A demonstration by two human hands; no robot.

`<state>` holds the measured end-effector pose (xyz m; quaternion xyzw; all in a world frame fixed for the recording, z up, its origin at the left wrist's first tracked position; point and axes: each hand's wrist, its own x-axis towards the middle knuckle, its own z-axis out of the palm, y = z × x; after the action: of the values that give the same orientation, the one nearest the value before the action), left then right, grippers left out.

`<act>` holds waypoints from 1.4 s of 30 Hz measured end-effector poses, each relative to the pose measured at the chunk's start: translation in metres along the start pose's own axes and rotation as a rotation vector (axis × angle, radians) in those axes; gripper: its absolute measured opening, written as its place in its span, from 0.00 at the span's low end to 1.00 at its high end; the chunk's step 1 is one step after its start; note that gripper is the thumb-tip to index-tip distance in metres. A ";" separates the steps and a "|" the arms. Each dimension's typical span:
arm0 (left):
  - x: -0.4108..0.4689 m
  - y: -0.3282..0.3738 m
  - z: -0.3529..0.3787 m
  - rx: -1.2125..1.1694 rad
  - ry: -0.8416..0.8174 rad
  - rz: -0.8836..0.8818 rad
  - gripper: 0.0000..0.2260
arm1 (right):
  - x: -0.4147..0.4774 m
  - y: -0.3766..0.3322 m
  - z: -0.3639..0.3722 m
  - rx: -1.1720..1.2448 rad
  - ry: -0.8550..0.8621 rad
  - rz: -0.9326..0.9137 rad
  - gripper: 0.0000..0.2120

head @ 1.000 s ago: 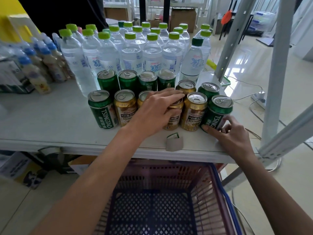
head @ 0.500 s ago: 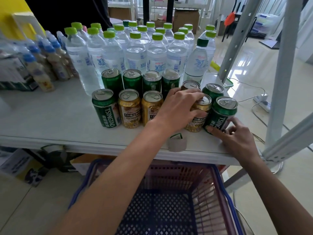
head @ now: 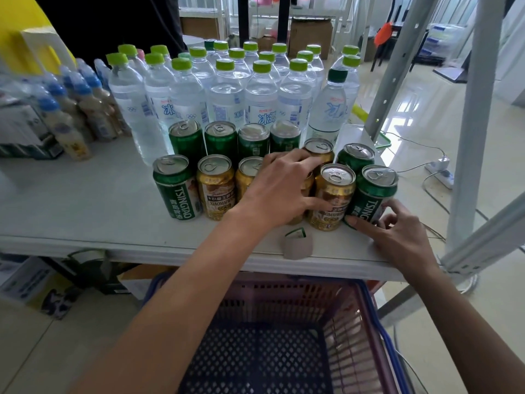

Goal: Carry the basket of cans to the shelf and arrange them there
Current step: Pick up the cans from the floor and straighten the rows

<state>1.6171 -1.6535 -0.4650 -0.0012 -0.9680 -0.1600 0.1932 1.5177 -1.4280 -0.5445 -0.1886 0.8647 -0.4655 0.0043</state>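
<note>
We are gripping a gold can (head: 308, 184) with our left hand (head: 279, 189). Our right hand (head: 397, 234) is holding the end green can (head: 372, 191)

My left arm reaches forward from the lower left, wrist nearly straight. The left hand (head: 281, 189) lies palm-down, fingers curled over a gold can (head: 309, 182), thumb against its side. My right arm comes in from the lower right. The right hand (head: 397, 231) pinches a green can (head: 372, 194) low down between outstretched forefinger and thumb, other fingers curled.

Gold can (head: 309, 184) behind left hand (head: 279, 189)
</note>
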 end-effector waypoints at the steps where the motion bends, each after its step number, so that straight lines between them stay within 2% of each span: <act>1: -0.001 -0.002 -0.001 -0.005 0.002 -0.007 0.37 | 0.000 0.000 0.000 -0.006 0.000 0.002 0.29; 5: 0.001 -0.004 -0.006 -0.079 -0.020 -0.022 0.33 | 0.001 0.001 0.001 -0.033 0.011 0.003 0.26; 13: 0.006 -0.013 -0.024 -0.166 -0.097 -0.028 0.37 | 0.004 0.003 0.002 -0.002 0.016 0.027 0.28; 16: -0.013 -0.014 -0.029 -0.162 0.005 -0.029 0.36 | 0.003 0.004 0.001 -0.003 0.007 0.027 0.28; 18: -0.039 -0.016 -0.029 -0.146 0.218 -0.021 0.27 | 0.004 0.005 0.000 -0.025 -0.008 0.019 0.29; 20: -0.071 -0.021 -0.028 -0.117 0.400 0.023 0.12 | 0.005 0.006 -0.001 -0.050 -0.017 0.020 0.30; 22: -0.101 -0.037 -0.026 -0.070 0.426 0.017 0.05 | 0.006 0.007 -0.001 -0.071 -0.014 0.027 0.30; 27: -0.136 -0.093 -0.021 -0.224 0.346 -0.365 0.07 | 0.005 0.006 0.001 -0.083 0.007 0.036 0.28; 35: -0.149 -0.125 -0.009 -0.284 0.306 -0.464 0.07 | 0.002 -0.001 0.000 -0.113 0.001 0.034 0.31; 38: -0.158 -0.130 -0.010 -0.257 0.337 -0.470 0.09 | 0.000 -0.004 0.000 -0.143 0.010 0.016 0.31; 40: -0.162 -0.138 -0.012 -0.186 0.404 -0.561 0.13 | -0.001 -0.005 0.000 -0.160 0.028 0.006 0.32; 42: -0.160 -0.146 -0.016 -0.158 0.400 -0.702 0.15 | -0.001 -0.005 0.002 -0.171 0.048 0.001 0.33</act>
<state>1.7619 -1.7872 -0.5561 0.3453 -0.8377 -0.2872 0.3108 1.5208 -1.4311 -0.5419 -0.1764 0.9012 -0.3945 -0.0323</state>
